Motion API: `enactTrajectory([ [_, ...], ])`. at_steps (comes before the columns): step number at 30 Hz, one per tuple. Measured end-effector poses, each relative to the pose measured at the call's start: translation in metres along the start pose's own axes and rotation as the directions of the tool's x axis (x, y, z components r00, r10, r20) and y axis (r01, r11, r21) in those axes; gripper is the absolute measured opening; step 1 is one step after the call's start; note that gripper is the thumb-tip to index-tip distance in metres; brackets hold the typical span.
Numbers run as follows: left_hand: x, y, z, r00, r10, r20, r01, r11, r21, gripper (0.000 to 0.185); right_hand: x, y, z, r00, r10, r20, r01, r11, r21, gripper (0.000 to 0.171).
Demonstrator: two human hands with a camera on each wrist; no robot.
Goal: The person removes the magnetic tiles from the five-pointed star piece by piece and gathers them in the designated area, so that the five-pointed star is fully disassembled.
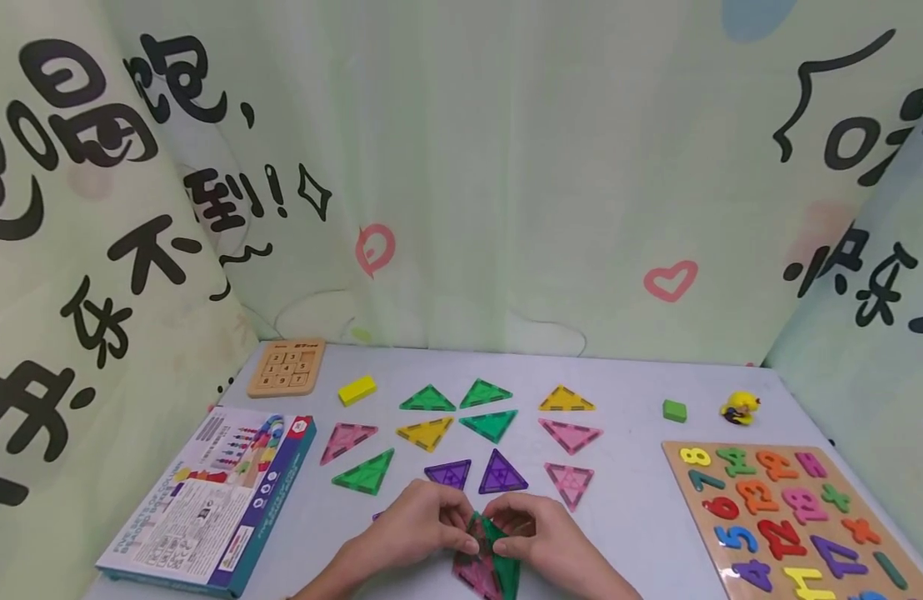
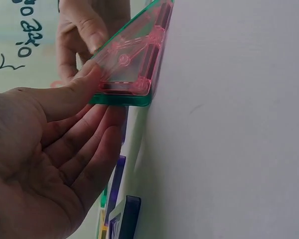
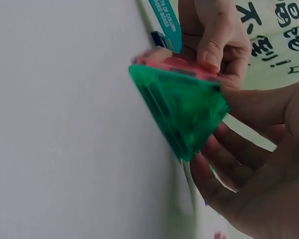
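Note:
Near the table's front edge, my left hand (image 1: 416, 529) pinches a translucent pink triangular magnetic tile (image 2: 132, 62) between thumb and fingers. Opposite it, my right hand (image 1: 547, 542) pinches a green triangular magnetic tile (image 3: 182, 109) at its corner side. The pink and green tiles touch along an edge and stand tilted to each other, close above the tabletop. Just beyond the hands lie two purple triangular tiles (image 1: 502, 472). Part of another purple piece is hidden behind my left wrist.
Green, yellow (image 1: 566, 400) and pink tiles lie spread farther back. A boxed set (image 1: 199, 500) and a wooden number puzzle (image 1: 287, 368) stand left. At right are a number board (image 1: 746, 475), a green block (image 1: 675, 410) and a yellow toy duck (image 1: 740, 407). A yellow block (image 1: 357, 390) lies behind.

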State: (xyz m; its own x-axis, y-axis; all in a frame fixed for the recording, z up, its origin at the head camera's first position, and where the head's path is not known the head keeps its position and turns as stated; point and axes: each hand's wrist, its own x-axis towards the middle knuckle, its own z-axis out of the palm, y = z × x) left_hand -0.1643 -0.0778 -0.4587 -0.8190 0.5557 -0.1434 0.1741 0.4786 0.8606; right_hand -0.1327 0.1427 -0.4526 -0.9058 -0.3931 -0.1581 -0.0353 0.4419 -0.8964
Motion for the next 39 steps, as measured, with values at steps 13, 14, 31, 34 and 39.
enactTrajectory([
  [13, -0.010, -0.009, 0.000, 0.999, 0.002, -0.051, 0.000, 0.999, 0.036, 0.020, 0.001, 0.000, -0.007, 1.000, 0.003, 0.007, -0.004, 0.997, 0.080, 0.014],
  [14, -0.012, -0.010, 0.000, 0.999, -0.005, -0.054, 0.007, 0.999, 0.033, 0.022, 0.002, 0.000, -0.008, 1.000, 0.010, 0.018, -0.012, 0.995, 0.100, 0.013],
  [31, -0.009, -0.005, 0.003, 0.998, 0.019, -0.067, -0.016, 0.998, 0.055, 0.025, 0.003, 0.026, -0.144, 0.929, 0.128, -0.346, -0.217, 0.947, -0.235, 0.017],
  [34, -0.006, -0.003, 0.006, 0.998, 0.025, -0.057, -0.022, 0.998, 0.057, 0.024, 0.005, 0.038, -0.159, 0.925, 0.123, -0.358, -0.238, 0.925, -0.295, 0.016],
  [39, -0.002, 0.003, 0.008, 0.998, 0.013, -0.053, -0.009, 0.997, 0.079, 0.024, 0.007, 0.053, -0.167, 0.913, 0.113, -0.391, -0.267, 0.891, -0.366, 0.016],
])
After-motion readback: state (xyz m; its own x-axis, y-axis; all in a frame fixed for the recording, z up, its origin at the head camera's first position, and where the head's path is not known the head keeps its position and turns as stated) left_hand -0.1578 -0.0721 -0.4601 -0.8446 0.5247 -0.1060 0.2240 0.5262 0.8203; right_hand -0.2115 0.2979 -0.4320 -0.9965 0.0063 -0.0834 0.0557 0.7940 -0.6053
